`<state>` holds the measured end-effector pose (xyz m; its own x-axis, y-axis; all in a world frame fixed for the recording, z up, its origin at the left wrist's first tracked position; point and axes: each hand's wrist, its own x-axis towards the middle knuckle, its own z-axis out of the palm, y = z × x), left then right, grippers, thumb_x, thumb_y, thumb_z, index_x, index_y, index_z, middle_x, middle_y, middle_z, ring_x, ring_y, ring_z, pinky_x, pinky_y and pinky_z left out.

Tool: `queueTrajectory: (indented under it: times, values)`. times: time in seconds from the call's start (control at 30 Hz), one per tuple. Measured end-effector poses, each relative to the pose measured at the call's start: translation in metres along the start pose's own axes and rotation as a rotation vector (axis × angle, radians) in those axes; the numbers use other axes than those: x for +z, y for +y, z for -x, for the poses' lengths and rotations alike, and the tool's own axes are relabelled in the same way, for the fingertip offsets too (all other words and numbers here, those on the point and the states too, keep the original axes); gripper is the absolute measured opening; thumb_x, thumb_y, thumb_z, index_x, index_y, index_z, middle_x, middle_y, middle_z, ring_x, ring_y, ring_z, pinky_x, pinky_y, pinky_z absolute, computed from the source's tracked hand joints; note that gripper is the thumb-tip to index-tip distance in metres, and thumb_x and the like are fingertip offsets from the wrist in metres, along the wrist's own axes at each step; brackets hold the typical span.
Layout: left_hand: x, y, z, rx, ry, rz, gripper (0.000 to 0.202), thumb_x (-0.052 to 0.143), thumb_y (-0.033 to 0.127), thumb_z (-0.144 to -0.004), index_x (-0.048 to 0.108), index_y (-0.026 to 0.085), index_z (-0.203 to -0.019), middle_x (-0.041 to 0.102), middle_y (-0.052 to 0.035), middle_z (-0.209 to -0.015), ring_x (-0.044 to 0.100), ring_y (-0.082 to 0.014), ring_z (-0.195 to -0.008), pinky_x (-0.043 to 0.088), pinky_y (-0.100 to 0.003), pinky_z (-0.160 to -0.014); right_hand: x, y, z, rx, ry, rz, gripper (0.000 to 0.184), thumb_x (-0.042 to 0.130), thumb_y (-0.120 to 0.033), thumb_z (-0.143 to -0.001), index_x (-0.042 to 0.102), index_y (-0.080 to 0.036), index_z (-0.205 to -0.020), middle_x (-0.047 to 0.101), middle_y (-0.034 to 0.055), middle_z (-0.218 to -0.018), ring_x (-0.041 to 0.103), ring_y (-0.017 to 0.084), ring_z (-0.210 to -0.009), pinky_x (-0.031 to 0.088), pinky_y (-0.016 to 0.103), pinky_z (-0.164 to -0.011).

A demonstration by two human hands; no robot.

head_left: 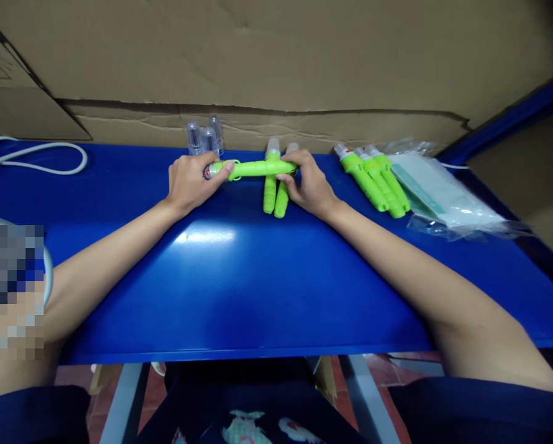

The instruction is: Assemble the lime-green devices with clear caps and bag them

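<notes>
My left hand is closed around the clear-tipped end of a lime-green flashlight-like stick. My right hand pinches its other end, so the stick lies level between both hands. Beneath it, two similar green sticks rest on the blue table, their pale clear tips toward the back. Behind my left hand stand three clear plastic caps, partly hidden by the hand.
On the right lie several more green sticks beside a clear plastic bag with white and pale green contents. Cardboard walls the back of the blue table. A white cable loops at the left.
</notes>
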<state>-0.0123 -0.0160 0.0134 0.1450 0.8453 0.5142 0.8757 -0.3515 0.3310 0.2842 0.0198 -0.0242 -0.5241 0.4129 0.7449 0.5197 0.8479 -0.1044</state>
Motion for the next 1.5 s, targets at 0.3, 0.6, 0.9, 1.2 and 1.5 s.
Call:
queueTrajectory:
  times: [0.3,0.6,0.9,1.2,1.5]
  values:
    - [0.0007,-0.0005,0.002,0.125,-0.052,-0.047,0.06,0.063,0.077,-0.083,0.072,0.022,-0.106,0.077,-0.0089,-0.093,0.071,-0.0285,-0.089,0.042,-0.033,-0.074,-0.0019,-0.0025,0.0016,0.025,0.043,0.047,0.051,0.033,-0.06,-0.109,0.056,-0.017,-0.124,0.07,0.0151,-0.109,0.072,0.027,-0.096,0.061,0.045,-0.084]
    - [0.0031,0.0005,0.0008,0.105,-0.08,-0.106,0.073,0.043,0.087,-0.089,0.075,0.023,-0.102,0.073,-0.0096,-0.078,0.07,-0.0286,-0.081,0.037,-0.035,-0.066,-0.0028,-0.0044,0.0023,0.142,-0.019,0.048,0.057,0.028,-0.065,-0.108,0.056,-0.019,-0.125,0.068,0.0114,-0.105,0.069,0.024,-0.088,0.059,0.044,-0.087]
    - [-0.0006,0.0006,-0.0008,0.025,-0.078,-0.076,0.07,0.028,0.072,-0.101,0.075,0.023,-0.085,0.069,-0.0087,-0.071,0.069,-0.0258,-0.076,0.037,-0.035,-0.067,-0.0013,-0.004,0.0006,0.033,-0.056,0.074,0.059,0.033,-0.067,-0.106,0.056,-0.02,-0.134,0.068,0.0163,-0.116,0.069,0.03,-0.106,0.06,0.052,-0.093]
    - [0.0012,-0.0021,0.0,0.131,-0.105,-0.049,0.075,0.064,0.09,-0.072,0.074,0.022,-0.103,0.073,-0.008,-0.08,0.071,-0.031,-0.083,0.043,-0.036,-0.072,-0.0049,-0.008,-0.0014,0.098,-0.039,0.082,0.067,0.026,-0.073,-0.104,0.059,-0.019,-0.127,0.069,0.0165,-0.109,0.07,0.03,-0.1,0.061,0.052,-0.089]
    - [-0.0022,0.0024,0.0002,0.118,-0.069,-0.066,0.061,0.055,0.082,-0.083,0.076,0.025,-0.09,0.069,-0.0059,-0.067,0.07,-0.0268,-0.074,0.038,-0.034,-0.063,-0.0031,-0.0083,-0.001,0.035,-0.022,0.068,0.058,0.035,-0.068,-0.106,0.059,-0.02,-0.128,0.068,0.0146,-0.108,0.07,0.028,-0.097,0.062,0.049,-0.086]
